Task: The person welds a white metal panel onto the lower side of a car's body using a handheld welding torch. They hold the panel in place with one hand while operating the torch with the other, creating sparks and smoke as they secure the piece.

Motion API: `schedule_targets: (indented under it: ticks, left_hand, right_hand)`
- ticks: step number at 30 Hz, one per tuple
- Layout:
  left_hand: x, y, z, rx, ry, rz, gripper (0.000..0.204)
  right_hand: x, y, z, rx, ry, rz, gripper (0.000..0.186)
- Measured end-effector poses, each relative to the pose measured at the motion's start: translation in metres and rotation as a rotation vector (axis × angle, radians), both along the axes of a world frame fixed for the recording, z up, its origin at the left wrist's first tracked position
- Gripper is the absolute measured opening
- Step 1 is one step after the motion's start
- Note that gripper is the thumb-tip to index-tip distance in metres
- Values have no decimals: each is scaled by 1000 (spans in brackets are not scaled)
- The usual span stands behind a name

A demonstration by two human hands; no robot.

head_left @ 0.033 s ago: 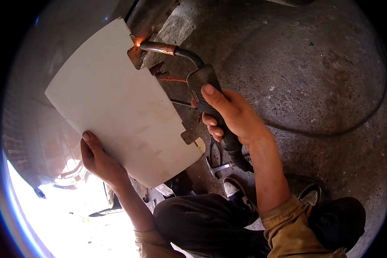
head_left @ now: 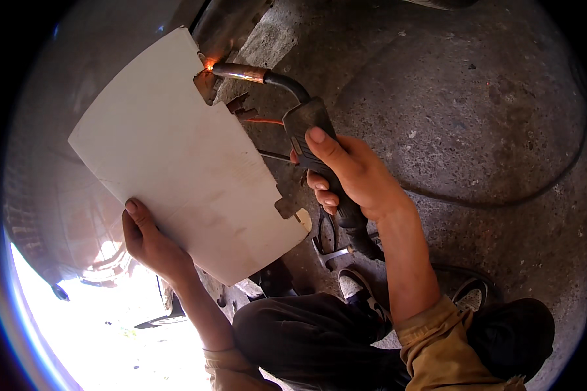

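My right hand is wrapped round the black handle of a welding torch, thumb along its upper side. The torch's copper nozzle points left, and an orange glow burns at its tip by the upper right edge of a white sheet panel. At the panel's lower left edge is my left hand, its thumb on the face and its fingers mostly hidden behind. The panel is tilted, with notches along its right side. Brownish metal shows right under the torch tip.
A hammer and pliers lie on the stained concrete floor below the torch. A black cable curves across the floor to the right. A large grey curved surface stands left of the panel. My shoes and knee are at the bottom.
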State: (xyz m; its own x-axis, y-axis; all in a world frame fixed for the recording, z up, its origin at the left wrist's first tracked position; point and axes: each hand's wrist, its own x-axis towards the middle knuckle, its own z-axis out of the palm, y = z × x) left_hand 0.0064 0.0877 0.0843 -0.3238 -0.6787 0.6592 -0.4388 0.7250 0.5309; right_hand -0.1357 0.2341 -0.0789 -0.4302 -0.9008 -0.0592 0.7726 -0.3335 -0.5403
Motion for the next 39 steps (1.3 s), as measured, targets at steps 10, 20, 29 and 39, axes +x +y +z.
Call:
schedule_targets:
  ticks: [10,20,29,39]
  left_hand:
    - [-6,2,-5,-8,-25,-6,48]
    - [-4,3,-3,10,-70,44,45]
    - [-3,-2,-1,-21,2,28,46]
    - [-2,-4,-1,-1,12,-7,46]
  right_hand:
    - [-1,-2,0,-17,-5,5,59]
    - [0,0,2,-35,-51,16,59]
    - [-3,1,-1,-37,-63,26,60]
    - [-2,-3,-1,-39,-20,10,60]
